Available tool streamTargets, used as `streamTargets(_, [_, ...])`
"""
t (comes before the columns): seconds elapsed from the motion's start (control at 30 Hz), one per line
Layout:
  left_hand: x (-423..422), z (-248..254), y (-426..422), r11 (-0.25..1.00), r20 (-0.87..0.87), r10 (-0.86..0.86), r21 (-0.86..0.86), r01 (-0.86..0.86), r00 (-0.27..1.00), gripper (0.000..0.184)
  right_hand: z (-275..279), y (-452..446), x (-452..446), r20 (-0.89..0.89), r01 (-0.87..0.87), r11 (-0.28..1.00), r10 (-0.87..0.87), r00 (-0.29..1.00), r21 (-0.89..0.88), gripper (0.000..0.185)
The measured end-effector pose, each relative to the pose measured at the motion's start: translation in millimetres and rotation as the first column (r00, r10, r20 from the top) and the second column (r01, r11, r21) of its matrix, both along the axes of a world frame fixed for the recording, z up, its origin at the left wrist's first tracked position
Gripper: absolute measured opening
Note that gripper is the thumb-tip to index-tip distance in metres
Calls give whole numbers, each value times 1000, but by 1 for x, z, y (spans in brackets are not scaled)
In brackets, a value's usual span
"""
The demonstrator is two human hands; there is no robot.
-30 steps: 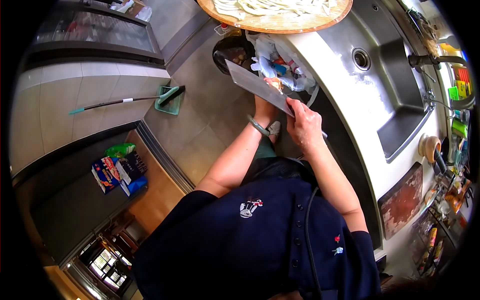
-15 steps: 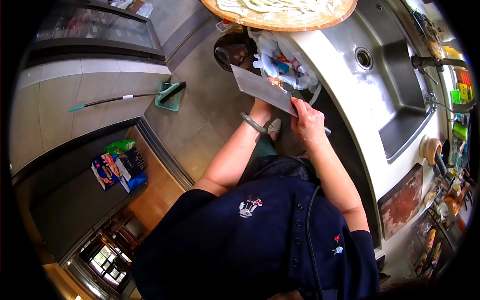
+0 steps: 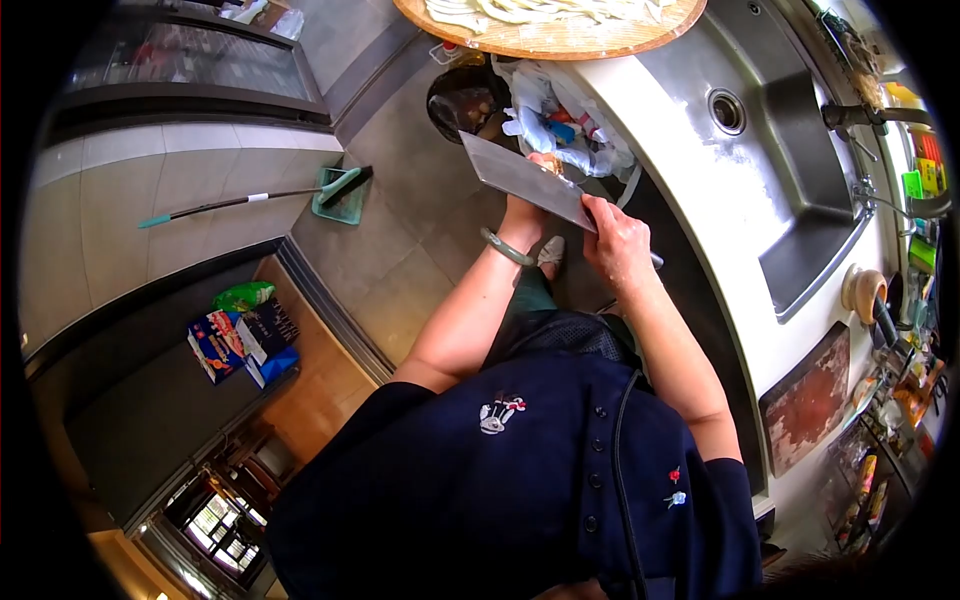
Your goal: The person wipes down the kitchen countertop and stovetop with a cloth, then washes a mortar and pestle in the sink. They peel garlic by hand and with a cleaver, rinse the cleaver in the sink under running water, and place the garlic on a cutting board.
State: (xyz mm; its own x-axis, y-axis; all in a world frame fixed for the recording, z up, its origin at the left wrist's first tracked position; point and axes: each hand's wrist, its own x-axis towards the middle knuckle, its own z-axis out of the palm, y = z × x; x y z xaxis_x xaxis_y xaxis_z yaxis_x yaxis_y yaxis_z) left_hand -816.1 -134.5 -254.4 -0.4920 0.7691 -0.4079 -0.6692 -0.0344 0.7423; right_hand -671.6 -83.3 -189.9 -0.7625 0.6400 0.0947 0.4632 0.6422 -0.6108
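Note:
My right hand (image 3: 618, 240) is wrapped round the handle end of a broad, rectangular cleaver (image 3: 520, 180). The metal blade reaches up and to the left, over the floor in front of me. Behind the blade is my left hand (image 3: 522, 222), with a bangle (image 3: 507, 247) on its wrist. Its fingertips show past the blade's upper edge, curled about a small brownish piece that I cannot make out; most of the fingers are hidden. Just beyond the blade stands a bin lined with a pale plastic bag (image 3: 535, 92), with bits of rubbish inside.
On the right runs a white counter (image 3: 690, 165) with a steel sink (image 3: 775, 215). A round wooden board (image 3: 560, 46) bearing pale dough strips overhangs the counter's far end. Beside the lined bin is a dark bin (image 3: 450, 105). A dustpan (image 3: 345, 203) with a brush stands at the left wall.
The view has shifted very slightly. Both hands and the cleaver stay in nearly the same place, with no visible change of grip.

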Motion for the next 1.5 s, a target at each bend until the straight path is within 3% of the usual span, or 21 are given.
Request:
streamTargets(0.07, [4, -3, 1, 998, -2, 49, -39, -49, 999, 20, -1, -1, 0, 8, 3, 1000, -3, 1000, -4, 40])
streamTargets(0.13, [3, -19, 3, 995, -242, 56, -61, -73, 969, 24, -1, -2, -3, 28, 43, 999, -43, 999, 9, 32])
streamTargets(0.17, [2, -20, 6, 996, -241, 54, -62, -71, 969, 24, -1, -4, -5, 28, 45, 999, -45, 999, 8, 32])
streamTargets(0.23, [-1, -21, 16, 988, -774, 5, -92, -121, 633, 18, -2, -3, -13, 7, 147, 989, -147, 989, -22, 24])
streamTargets(0.4, [-3, -19, 23, 980, -792, -8, -126, -151, 611, 18, -8, 0, -20, 9, 201, 979, -201, 980, -37, 17])
streamTargets(0.47, [-6, -30, 24, 988, -926, -29, -83, -128, 377, 21, -14, 3, -20, 19, 204, 978, -203, 979, -36, 17])
streamTargets(0.5, [-6, -38, 25, 988, -926, -30, -85, -129, 377, 21, -20, 4, -18, -7, 197, 980, -197, 980, -24, 17])
streamTargets(0.57, [-6, -42, 29, 984, -846, 16, -80, -156, 532, 26, -26, 6, -18, -35, 190, 982, -190, 981, -10, 17])
streamTargets(0.6, [-7, -39, 30, 984, -847, 16, -81, -158, 532, 26, -27, 6, -19, -81, 205, 979, -205, 975, -14, 14])
streamTargets(0.67, [-9, -32, 29, 959, -359, -34, -273, -70, 933, 29, -28, 4, -21, -124, 214, 977, -215, 969, -22, 11])
streamTargets(0.87, [-7, -36, 33, 964, -718, 76, -123, -234, 692, 32, -23, -1, -34, -58, 367, 884, -399, 915, -289, 11])
streamTargets(0.9, [-5, -35, 35, 964, -718, 79, -122, -236, 692, 32, -24, -1, -36, -58, 365, 885, -397, 916, -289, 11])
streamTargets(0.97, [-2, -30, 37, 955, -456, 129, -183, -235, 880, 31, -28, -3, -39, -157, 403, 839, -482, 862, -365, 11])
streamTargets(1.07, [-3, -19, 34, 930, -369, 28, -332, -160, 929, 30, -28, -3, -37, -110, 409, 838, -474, 874, -361, 11])
streamTargets(1.2, [-11, -49, 30, 962, -536, -65, -259, -90, 842, 28, -33, 4, -22, -97, 284, 948, -299, 949, -147, 16])
streamTargets(1.27, [-9, -49, 25, 997, -450, 5, -61, -36, 893, 29, -29, 9, -12, 22, 92, 996, -92, 995, -4, 26])
streamTargets(1.3, [-7, -43, 23, 992, -272, -3, -122, -32, 962, 25, -32, 11, -9, 50, 49, 999, -49, 998, 8, 36])
streamTargets(1.33, [-9, -36, 20, 992, -272, -5, -123, -29, 962, 25, -34, 12, -7, 50, 51, 999, -51, 997, 7, 36])
streamTargets(1.4, [-18, -18, 13, 936, 27, -206, -285, 206, 978, 21, -36, 14, -4, -11, 9, 1000, -9, 1000, 5, 41])
streamTargets(1.43, [-20, -26, 10, 935, 27, -207, -287, 206, 978, 21, -37, 14, -3, -11, 10, 1000, -10, 1000, 2, 41])
streamTargets(1.5, [-23, -44, 5, 970, 169, -243, 17, 244, 955, 18, -31, 17, -2, 29, -30, 999, 29, 999, 39, 40])
